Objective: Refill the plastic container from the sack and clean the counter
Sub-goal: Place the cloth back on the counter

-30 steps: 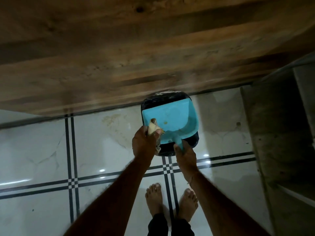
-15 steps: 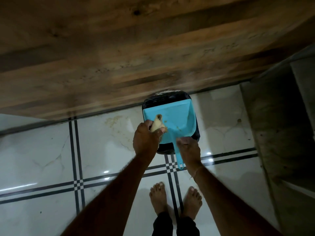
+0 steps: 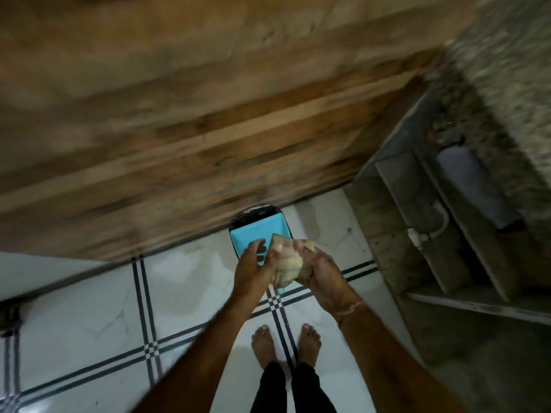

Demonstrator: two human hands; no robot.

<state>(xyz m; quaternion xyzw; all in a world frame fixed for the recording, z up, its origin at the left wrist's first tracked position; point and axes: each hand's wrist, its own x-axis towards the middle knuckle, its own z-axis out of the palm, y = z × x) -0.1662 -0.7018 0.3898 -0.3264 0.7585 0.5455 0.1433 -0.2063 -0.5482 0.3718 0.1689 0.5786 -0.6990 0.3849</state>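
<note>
A crumpled beige cloth (image 3: 290,262) is stretched between my two hands above a blue dustpan (image 3: 253,231). My left hand (image 3: 253,265) grips the cloth's left edge, with some fingers spread over the pan. My right hand (image 3: 323,274) clutches the cloth's right side. The dustpan lies across a black bin (image 3: 256,210) on the floor against the wooden panel; its handle tip (image 3: 280,291) peeks out below the cloth. Blur hides whether anything lies in the pan. No sack or plastic container is in view.
A wooden panel (image 3: 208,129) fills the upper view. White floor tiles with dark stripes (image 3: 143,293) lie below it, and my bare feet (image 3: 286,341) stand on them. Concrete shelving with a white pipe (image 3: 423,234) stands at the right.
My right hand has let go of the dustpan handle and taken hold of the cloth, which is now spread between both hands. The camera has swung, so more of the right-hand shelving shows.
</note>
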